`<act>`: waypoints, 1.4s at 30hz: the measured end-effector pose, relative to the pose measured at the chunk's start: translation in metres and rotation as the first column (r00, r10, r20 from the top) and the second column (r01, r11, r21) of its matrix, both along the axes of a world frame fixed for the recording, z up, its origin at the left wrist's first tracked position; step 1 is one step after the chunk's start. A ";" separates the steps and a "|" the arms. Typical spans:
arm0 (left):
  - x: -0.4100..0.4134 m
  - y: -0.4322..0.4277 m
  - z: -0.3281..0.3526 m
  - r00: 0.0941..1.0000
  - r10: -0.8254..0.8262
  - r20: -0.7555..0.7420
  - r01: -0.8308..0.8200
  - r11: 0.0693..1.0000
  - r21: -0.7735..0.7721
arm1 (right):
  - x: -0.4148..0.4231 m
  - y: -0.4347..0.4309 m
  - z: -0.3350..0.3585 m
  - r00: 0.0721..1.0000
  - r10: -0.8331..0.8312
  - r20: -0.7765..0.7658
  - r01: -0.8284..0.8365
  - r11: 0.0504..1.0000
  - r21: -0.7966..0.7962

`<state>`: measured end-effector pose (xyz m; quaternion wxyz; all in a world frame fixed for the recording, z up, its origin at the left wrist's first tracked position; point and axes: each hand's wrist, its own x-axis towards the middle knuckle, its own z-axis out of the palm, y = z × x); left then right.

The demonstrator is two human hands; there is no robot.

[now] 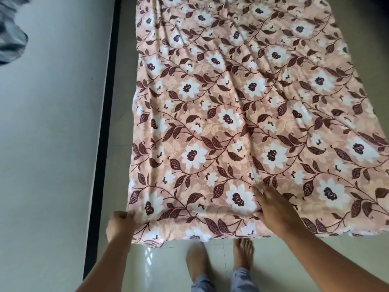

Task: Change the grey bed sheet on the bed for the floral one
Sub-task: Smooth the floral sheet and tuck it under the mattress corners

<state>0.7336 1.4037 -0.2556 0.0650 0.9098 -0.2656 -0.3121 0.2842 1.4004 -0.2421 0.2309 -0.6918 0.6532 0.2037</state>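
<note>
- Pink floral sheet (242, 114) lies spread on the tiled floor (164, 268), beside the bed (52, 133), not on it.
- Left hand (121, 225) pinches the near left corner; right hand (273, 209) rests on the near edge, fingers fairly straight, blurred.
- Step: probably gathering or unfolding it.
- Next: grip both corners, lift it onto the bed.
- Crumpled grey cloth (12, 39) on the bed's far end.

Left hand (121, 223) pinches the floral sheet (231, 102); right hand (273, 209) presses it, fingers straight.
</note>
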 end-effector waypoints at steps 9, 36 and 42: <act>0.017 0.033 0.000 0.956 0.293 0.003 -0.291 0.952 -0.094 | 0.031 -0.016 0.012 0.999 -0.017 -0.049 0.021 0.997 0.077; 0.030 0.032 0.003 0.989 0.140 0.042 -0.142 0.989 0.041 | 0.057 -0.008 0.015 0.999 0.025 -0.046 -0.016 0.983 0.181; 0.008 0.010 0.005 0.987 0.106 0.124 -0.101 0.994 -0.045 | 0.061 -0.003 0.019 0.996 0.046 -0.071 -0.029 0.973 0.229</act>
